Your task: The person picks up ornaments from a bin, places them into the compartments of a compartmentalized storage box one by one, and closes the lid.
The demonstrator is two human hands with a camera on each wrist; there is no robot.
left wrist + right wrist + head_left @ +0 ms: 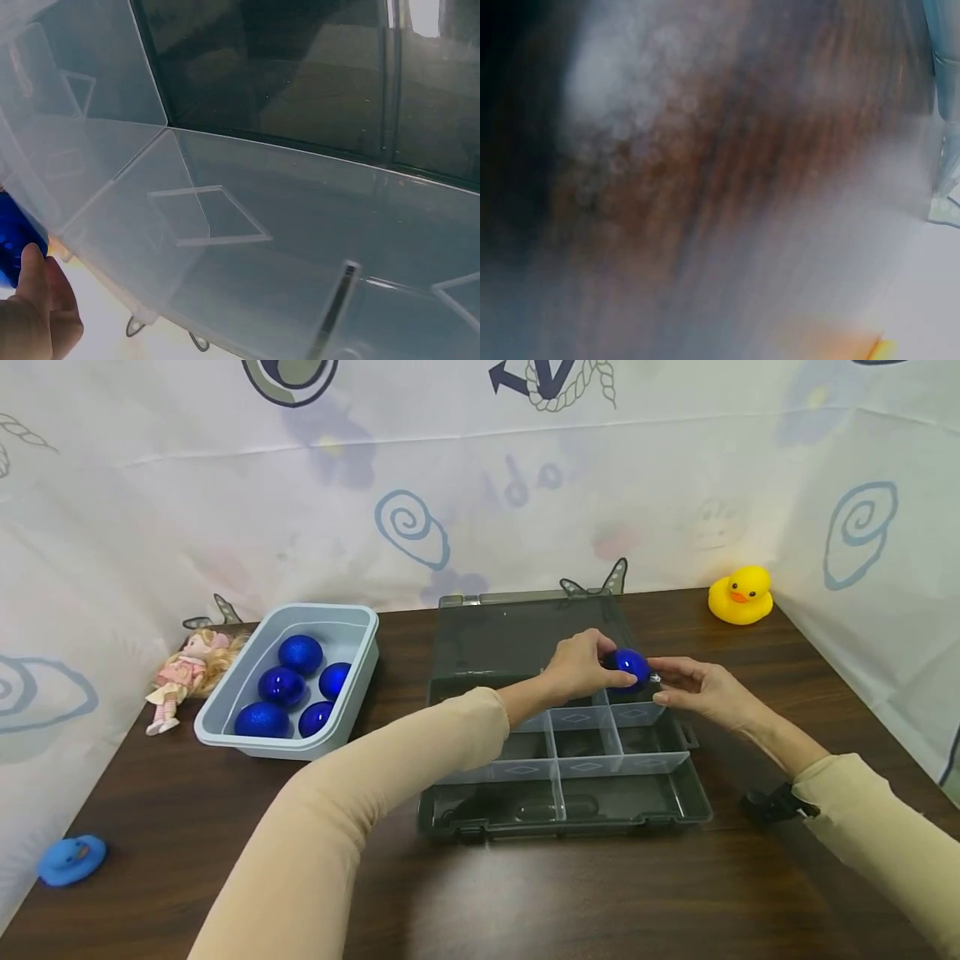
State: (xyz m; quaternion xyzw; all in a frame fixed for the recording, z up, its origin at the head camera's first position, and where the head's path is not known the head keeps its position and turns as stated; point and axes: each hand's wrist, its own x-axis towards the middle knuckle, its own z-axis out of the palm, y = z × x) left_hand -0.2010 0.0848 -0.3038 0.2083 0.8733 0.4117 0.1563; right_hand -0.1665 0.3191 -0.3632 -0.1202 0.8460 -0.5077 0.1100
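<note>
My left hand point(579, 667) pinches a shiny blue Christmas bauble point(632, 668) between thumb and fingers, above the back right of a divided plastic box point(558, 789). The bauble's silver cap points right. Beside the cap is my right hand point(705, 693), its thumb and fingers spread apart; whether a fingertip touches the bauble is hard to tell. In the left wrist view, the bauble point(16, 238) and left hand point(41, 307) show at the lower left edge, next to the clear dividers point(217, 217). The right wrist view shows no hand.
A pale blue tub point(360, 681) at the left holds several blue baubles point(281, 686). Next to it lies a doll point(183, 675). A yellow rubber duck point(741, 596) stands back right; a blue rubber duck point(71, 860) sits front left. The box's lid point(517, 639) lies open toward the curtain.
</note>
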